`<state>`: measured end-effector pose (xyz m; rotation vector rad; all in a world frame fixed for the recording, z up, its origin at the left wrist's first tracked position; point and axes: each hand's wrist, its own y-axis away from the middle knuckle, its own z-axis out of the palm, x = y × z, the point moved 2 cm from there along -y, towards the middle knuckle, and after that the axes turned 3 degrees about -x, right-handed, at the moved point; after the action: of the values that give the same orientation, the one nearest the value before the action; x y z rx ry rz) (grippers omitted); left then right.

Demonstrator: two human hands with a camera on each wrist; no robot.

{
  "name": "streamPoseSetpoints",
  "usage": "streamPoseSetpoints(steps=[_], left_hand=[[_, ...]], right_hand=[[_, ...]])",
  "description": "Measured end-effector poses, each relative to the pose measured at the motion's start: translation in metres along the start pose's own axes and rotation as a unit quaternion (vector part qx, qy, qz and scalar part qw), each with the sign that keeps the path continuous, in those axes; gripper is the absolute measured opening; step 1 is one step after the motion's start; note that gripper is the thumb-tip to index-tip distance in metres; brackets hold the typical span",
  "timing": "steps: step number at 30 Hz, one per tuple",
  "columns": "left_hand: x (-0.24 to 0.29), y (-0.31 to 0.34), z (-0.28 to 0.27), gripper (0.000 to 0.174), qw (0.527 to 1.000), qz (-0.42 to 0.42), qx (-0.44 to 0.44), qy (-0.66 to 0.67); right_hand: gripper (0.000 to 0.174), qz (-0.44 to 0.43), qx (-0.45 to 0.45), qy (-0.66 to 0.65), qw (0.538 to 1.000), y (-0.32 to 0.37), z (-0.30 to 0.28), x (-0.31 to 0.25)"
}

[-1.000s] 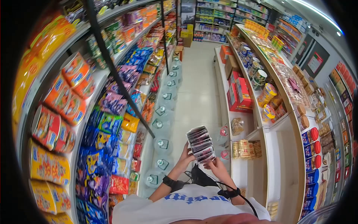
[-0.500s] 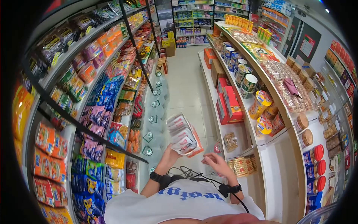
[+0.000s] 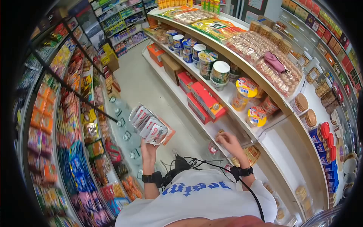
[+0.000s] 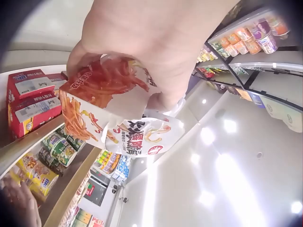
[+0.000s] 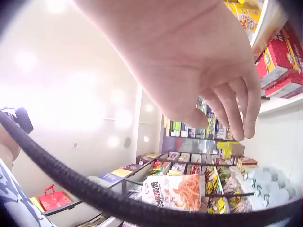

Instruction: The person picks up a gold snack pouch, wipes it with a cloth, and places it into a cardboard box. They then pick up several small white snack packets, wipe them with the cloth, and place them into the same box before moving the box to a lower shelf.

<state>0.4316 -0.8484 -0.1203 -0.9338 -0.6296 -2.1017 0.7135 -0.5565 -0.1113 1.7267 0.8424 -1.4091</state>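
Observation:
My left hand (image 3: 149,152) holds up an open-topped snack box (image 3: 165,140) with white packets (image 3: 145,123) standing inside it. In the left wrist view, the hand's fingers and thumb straddle the box (image 4: 75,116), which is printed with reddish strips of food; a white packet (image 4: 142,137) with dark lettering shows beside it. My right hand (image 3: 230,144) is held in the air by the right-hand shelf, apart from the box. Its fingers are loosely bent with nothing between them, as the right wrist view also shows. The packet printing (image 5: 173,191) appears farther off there.
To the right, a shelf unit bears instant noodle cups (image 3: 220,72), red boxes (image 3: 206,100), bagged snacks (image 3: 249,47) and red-lidded jars (image 3: 324,128). Large water bottles (image 3: 126,135) line the floor at left, below a packed snack rack (image 3: 77,162). A black cable (image 3: 247,189) hangs from the right wrist.
My right hand has come off the box and moved right toward the shelf. The left hand now carries the box alone, further left and turned. The head view has swung right.

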Motion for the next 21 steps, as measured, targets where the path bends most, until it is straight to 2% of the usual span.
streamPoseSetpoints(steps=[2,6,8,9,11,12,13,15,17,20,21], left_hand=[[0.019,-0.053,0.015,0.056,1.0,-0.015,-0.026,-0.009],[0.064,-0.146,0.034,0.054,0.994,-0.043,-0.08,-0.056],[0.076,-0.192,0.051,0.055,0.99,-0.052,-0.113,-0.064],[0.079,-0.214,0.06,0.056,0.987,-0.059,-0.133,-0.068],[0.084,-0.26,0.079,0.057,0.978,-0.085,-0.182,-0.058],[0.083,-0.282,0.088,0.057,0.972,-0.1,-0.206,-0.052],[0.082,-0.303,0.097,0.057,0.965,-0.112,-0.226,-0.064],[0.077,-0.345,0.114,0.056,0.952,-0.128,-0.264,-0.084],[0.073,-0.387,0.137,0.053,0.94,-0.135,-0.297,-0.096],[0.072,-0.438,0.173,0.05,0.934,-0.143,-0.304,-0.121],[0.072,-0.454,0.193,0.05,0.928,-0.14,-0.325,-0.116]], right_hand=[[0.026,-0.006,0.078,-0.013,0.997,-0.038,-0.001,-0.012],[0.024,-0.021,0.157,-0.014,0.987,-0.123,0.006,-0.062],[0.022,-0.065,0.223,0.108,0.967,-0.153,-0.009,-0.102],[0.022,-0.081,0.257,0.171,0.948,-0.164,-0.022,-0.12],[0.02,-0.074,0.369,0.188,0.907,-0.181,-0.061,-0.145],[0.02,-0.109,0.418,0.214,0.876,-0.185,-0.083,-0.16],[0.02,-0.145,0.463,0.243,0.84,-0.188,-0.108,-0.172],[0.024,-0.114,0.55,0.385,0.732,-0.192,-0.167,-0.175],[0.032,-0.1,0.604,0.447,0.652,-0.202,-0.225,-0.164],[0.035,-0.11,0.607,0.514,0.596,-0.224,-0.295,-0.147],[0.035,-0.052,0.6,0.511,0.613,-0.235,-0.309,-0.144]])
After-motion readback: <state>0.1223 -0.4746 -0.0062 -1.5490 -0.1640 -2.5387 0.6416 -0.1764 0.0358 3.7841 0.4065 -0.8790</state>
